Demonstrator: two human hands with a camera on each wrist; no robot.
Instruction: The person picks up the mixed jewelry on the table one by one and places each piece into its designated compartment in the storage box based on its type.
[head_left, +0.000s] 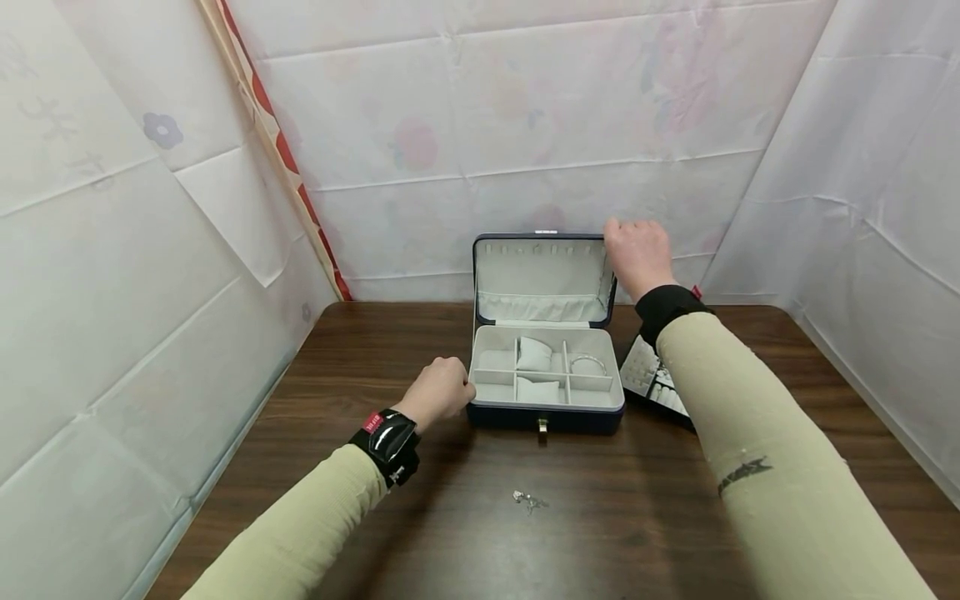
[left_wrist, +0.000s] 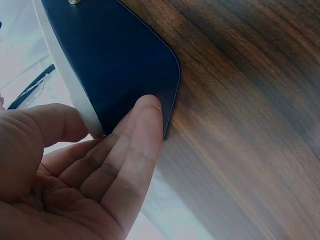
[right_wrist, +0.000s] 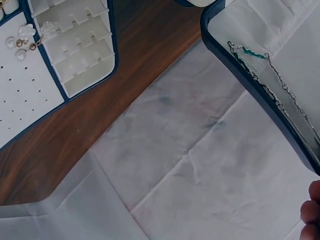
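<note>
A dark blue jewelry box (head_left: 501,418) stands on the table with its lid (head_left: 543,271) raised, showing a pale lining. My left hand (head_left: 437,390) grips the front left corner; in the left wrist view, the thumb lies at the pale rim and the fingers (left_wrist: 145,130) against the blue outer wall. Up at the lid's top right corner, my right hand (head_left: 639,252) holds the edge with curled fingers. A necklace (right_wrist: 280,102) with a turquoise part hangs inside the lid. The compartments hold two white cushions (head_left: 535,354) and a bracelet (head_left: 588,360).
Right of the box lies a jewelry tray (head_left: 637,371), partly hidden by my right sleeve, with pearl and flower earrings (right_wrist: 26,34) in it. Small silver jewelry (head_left: 529,500) rests on the table (head_left: 585,542) before the box. White sheets (head_left: 375,108) hang behind and beside.
</note>
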